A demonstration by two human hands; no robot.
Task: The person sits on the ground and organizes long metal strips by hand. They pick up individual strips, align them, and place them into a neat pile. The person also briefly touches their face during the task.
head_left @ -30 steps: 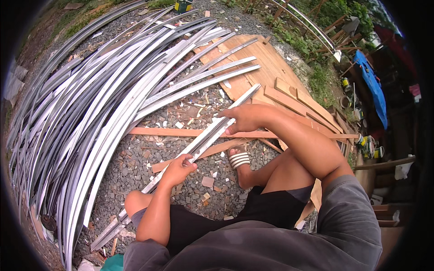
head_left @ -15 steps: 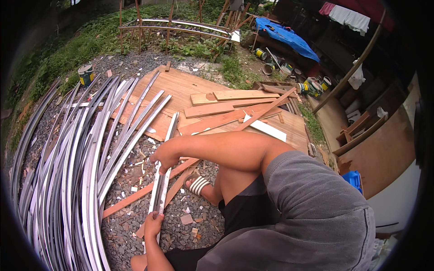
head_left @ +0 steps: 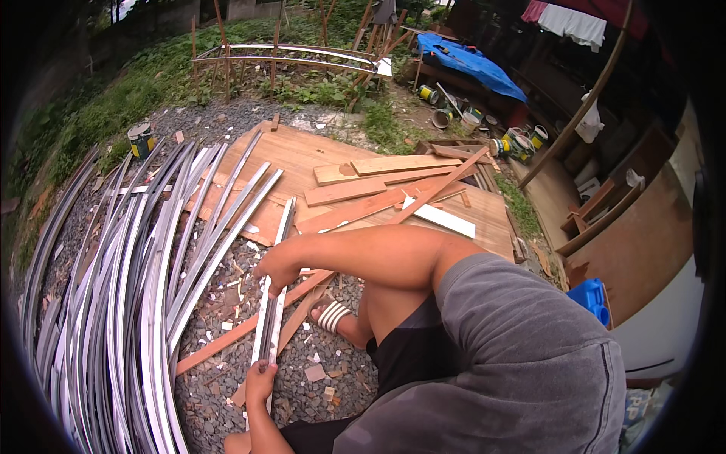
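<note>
A long metal channel (head_left: 266, 333) lies slanted over the gravel in front of me, running from the plywood sheet toward my legs. My left hand (head_left: 261, 380) is closed on its nearer part, thumb on top. Farther up, my right hand (head_left: 280, 266) grips the same channel from above, its forearm crossing in front of my knee. The right fingers are partly hidden behind the hand. Under the channel, a reddish wood strip (head_left: 219, 346) crosses at an angle.
A large pile of metal channels (head_left: 121, 303) fills the left side. Several wood boards (head_left: 408, 163) rest on a plywood sheet (head_left: 295, 155) ahead. A paint bucket (head_left: 141, 141) stands at the far left; other buckets sit near a blue tarp (head_left: 473, 66). My sandaled foot (head_left: 331, 313) is beside the channel.
The view has shifted slightly, so the surroundings appear a little displaced. Both hands keep their hold on the metal channel, with hardly any movement along it.
</note>
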